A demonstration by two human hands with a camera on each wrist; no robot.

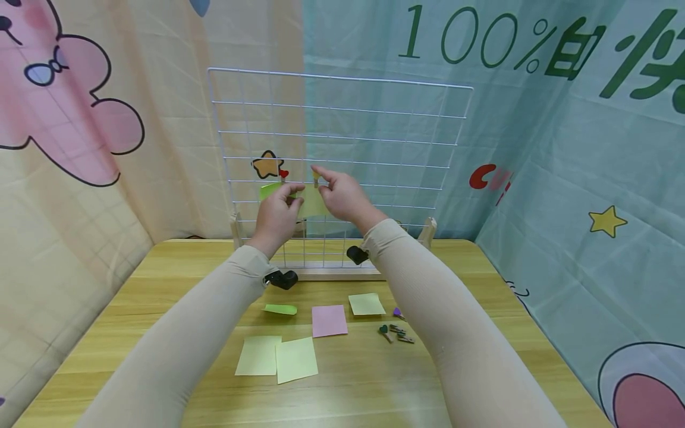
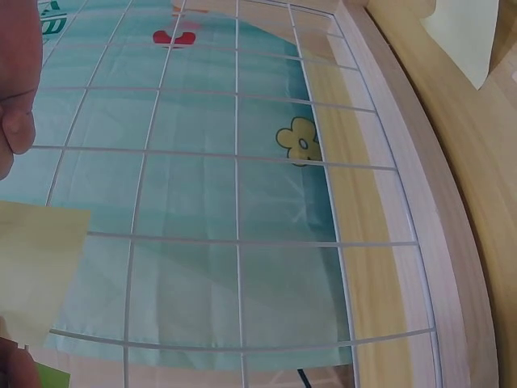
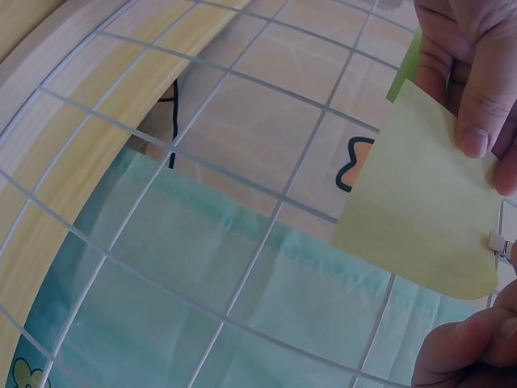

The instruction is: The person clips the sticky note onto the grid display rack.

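Note:
At the wire grid panel (image 1: 342, 160), my left hand (image 1: 277, 215) pinches a pale yellow sticky note (image 3: 420, 194), its thumb lying on the paper near one edge. My right hand (image 1: 346, 195) holds a small clip (image 1: 316, 178) with a yellowish top at the note's upper edge, index finger and thumb around it. The clip's tip (image 3: 498, 243) shows over the paper in the right wrist view. Left of this note, a green sticky note (image 1: 269, 190) hangs on the grid under a clip with a red heart (image 1: 283, 173), partly covered by my left hand.
The grid stands in a wooden base (image 1: 337, 274) on the table (image 1: 364, 392). On the tabletop lie yellow notes (image 1: 259, 356), a pink note (image 1: 329, 321), a green note (image 1: 280, 309) and several small clips (image 1: 398, 334). Printed curtains (image 1: 567, 178) surround the table.

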